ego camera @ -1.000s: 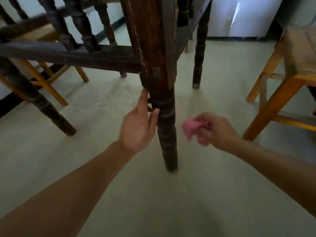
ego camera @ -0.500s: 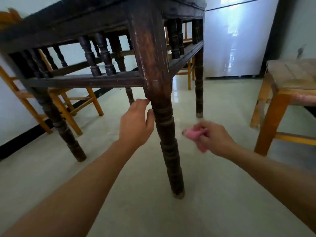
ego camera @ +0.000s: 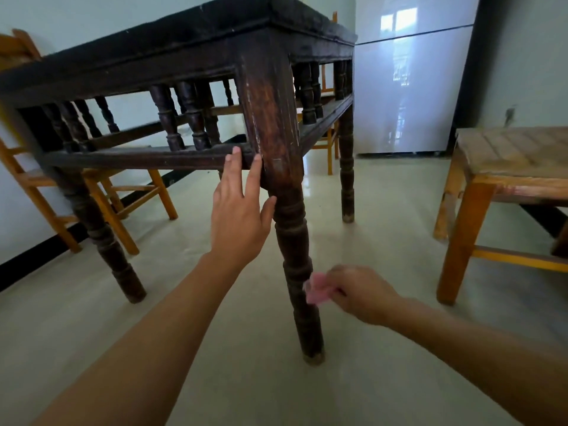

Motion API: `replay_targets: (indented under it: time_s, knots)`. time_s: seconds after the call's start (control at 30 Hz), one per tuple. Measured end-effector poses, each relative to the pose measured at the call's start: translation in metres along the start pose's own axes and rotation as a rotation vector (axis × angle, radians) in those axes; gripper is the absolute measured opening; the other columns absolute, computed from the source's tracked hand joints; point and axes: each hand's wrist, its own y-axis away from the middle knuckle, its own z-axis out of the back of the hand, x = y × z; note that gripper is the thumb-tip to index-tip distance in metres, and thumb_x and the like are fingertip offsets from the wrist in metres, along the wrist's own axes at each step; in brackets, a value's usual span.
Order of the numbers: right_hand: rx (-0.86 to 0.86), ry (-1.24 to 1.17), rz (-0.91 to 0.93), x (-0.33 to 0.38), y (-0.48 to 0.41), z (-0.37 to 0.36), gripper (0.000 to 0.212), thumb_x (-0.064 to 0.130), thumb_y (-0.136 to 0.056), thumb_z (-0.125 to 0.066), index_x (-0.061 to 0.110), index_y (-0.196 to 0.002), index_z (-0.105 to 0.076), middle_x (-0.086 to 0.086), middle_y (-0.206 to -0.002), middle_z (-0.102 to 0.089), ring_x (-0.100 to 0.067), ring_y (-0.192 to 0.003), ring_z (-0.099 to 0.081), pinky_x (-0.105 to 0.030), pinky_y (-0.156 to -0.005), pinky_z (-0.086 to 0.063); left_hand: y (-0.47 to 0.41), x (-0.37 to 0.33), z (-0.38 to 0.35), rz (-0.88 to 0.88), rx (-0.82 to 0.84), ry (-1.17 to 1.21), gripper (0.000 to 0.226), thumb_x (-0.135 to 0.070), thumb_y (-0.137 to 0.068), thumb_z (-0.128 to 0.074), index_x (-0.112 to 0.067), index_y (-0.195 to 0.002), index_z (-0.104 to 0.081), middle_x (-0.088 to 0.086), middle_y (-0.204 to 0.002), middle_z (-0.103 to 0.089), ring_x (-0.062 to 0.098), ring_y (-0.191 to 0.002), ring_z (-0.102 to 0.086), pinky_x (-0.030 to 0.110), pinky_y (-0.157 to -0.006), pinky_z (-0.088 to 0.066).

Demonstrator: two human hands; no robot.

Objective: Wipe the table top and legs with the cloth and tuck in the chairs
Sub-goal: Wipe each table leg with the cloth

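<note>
A pink cloth (ego camera: 318, 293) is gripped in the right hand (ego camera: 359, 292) against the desk leg (ego camera: 295, 256), while the left hand (ego camera: 241, 210) is laid flat, fingers spread, on the desk rail (ego camera: 138, 159).

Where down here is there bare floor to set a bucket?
Bare floor lies open between the near table leg and the stool. It is crowded on the left, where chair legs stand beside another table leg.

The pink cloth (ego camera: 318, 293) is blurred and mostly buried in the right hand (ego camera: 358, 293). The table (ego camera: 184, 53) shows no top surface, only its edge. The right-hand chair (ego camera: 504, 167) is cut off by the frame.
</note>
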Motion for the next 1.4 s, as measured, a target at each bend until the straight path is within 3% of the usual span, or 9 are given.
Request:
replay_targets:
  time_s: [0.17,0.27,0.47,0.67,0.73,0.87,1.07,1.17,1.4]
  knots:
    - [-0.513,-0.943,-0.253,0.022,-0.060,0.054,0.043,0.043,-0.094,-0.058,0.022,-0.132,-0.057,0.010,-0.115,-0.063,-0.006,-0.092,-0.063,-0.015,-0.066,-0.052,0.003,-0.002,-0.006,0.029,0.012,0.013,0.072,-0.041,-0.094,-0.053,-0.019,-0.151,-0.016,0.012,-0.160,-0.005,0.029,-0.147,-0.005,0.040,-0.113,-0.009]
    - [-0.592,-0.782,-0.260,0.043,-0.057,0.016,0.034,0.027,-0.099,-0.052,0.023,-0.132,-0.055,0.007,-0.111,-0.063,-0.006,-0.088,-0.063,-0.015,-0.067,-0.053,0.003,-0.001,-0.005,0.006,0.022,-0.003,0.073,-0.042,-0.093,-0.054,-0.018,-0.151,-0.016,0.014,-0.160,-0.006,0.030,-0.147,-0.006,0.041,-0.114,-0.012]
    - [0.122,-0.194,-0.018,0.007,-0.001,-0.035,0.028,0.014,-0.091,-0.059,0.033,-0.111,-0.067,0.022,-0.093,-0.060,0.000,-0.085,-0.060,-0.017,-0.078,-0.050,0.005,-0.002,-0.007,0.007,0.011,0.008,0.074,-0.043,-0.093,-0.054,-0.017,-0.151,-0.016,0.014,-0.160,-0.004,0.030,-0.147,-0.005,0.039,-0.114,-0.009]
    - [-0.674,-0.858,-0.389,0.024,-0.059,0.031,0.011,0.028,-0.093,-0.062,0.025,-0.103,-0.059,0.013,-0.093,-0.058,-0.007,-0.084,-0.060,-0.031,-0.079,-0.057,0.012,-0.005,-0.011,-0.007,0.012,0.033,0.074,-0.042,-0.093,-0.054,-0.015,-0.151,-0.017,0.015,-0.160,-0.004,0.031,-0.147,-0.006,0.040,-0.115,-0.010]
    - [-0.577,-0.914,-0.316,0.039,-0.046,0.010,0.010,0.026,-0.094,-0.060,0.021,-0.103,-0.061,0.009,-0.090,-0.061,-0.010,-0.083,-0.062,-0.034,-0.078,-0.058,0.021,-0.008,-0.015,-0.035,0.020,0.035,0.069,-0.038,-0.094,-0.053,-0.014,-0.150,-0.019,0.018,-0.159,-0.007,0.033,-0.146,-0.009,0.046,-0.116,-0.017]
    - [0.340,-0.351,-0.277,0.032,0.001,-0.053,0.011,0.019,-0.090,-0.061,0.023,-0.089,-0.070,0.004,-0.090,-0.072,-0.012,-0.070,-0.070,-0.035,-0.069,-0.061,0.042,-0.013,-0.024,-0.105,0.076,0.006,0.067,-0.033,-0.094,-0.054,-0.014,-0.149,-0.020,0.020,-0.158,-0.009,0.036,-0.144,-0.019,0.047,-0.112,-0.024]
    - [-0.409,-0.716,-0.572,-0.002,-0.046,-0.008,0.016,0.030,-0.092,-0.064,0.021,-0.103,-0.057,0.001,-0.096,-0.067,-0.015,-0.072,-0.069,-0.035,-0.063,-0.060,0.049,-0.006,-0.030,-0.138,0.096,-0.003,0.063,-0.031,-0.092,-0.060,-0.017,-0.145,-0.031,0.020,-0.157,-0.017,0.038,-0.139,-0.030,0.047,-0.107,-0.029]
    - [-0.543,-1.004,-0.535,0.016,-0.053,-0.017,0.019,0.024,-0.097,-0.055,0.016,-0.114,-0.057,-0.003,-0.101,-0.064,-0.017,-0.083,-0.065,-0.029,-0.068,-0.057,0.053,-0.004,-0.035,-0.128,0.106,0.037,0.062,-0.029,-0.092,-0.060,-0.017,-0.145,-0.030,0.020,-0.156,-0.018,0.038,-0.138,-0.033,0.049,-0.104,-0.037]
    - [0.331,-0.358,-0.610,0.017,0.005,-0.058,0.023,0.044,-0.089,-0.065,0.022,-0.085,-0.066,0.003,-0.062,-0.068,-0.012,-0.056,-0.068,-0.026,-0.056,-0.057,0.061,-0.009,-0.041,-0.068,0.222,0.130,0.065,-0.031,-0.097,-0.052,-0.026,-0.151,-0.016,0.016,-0.156,-0.021,0.036,-0.137,-0.035,0.048,-0.103,-0.041]
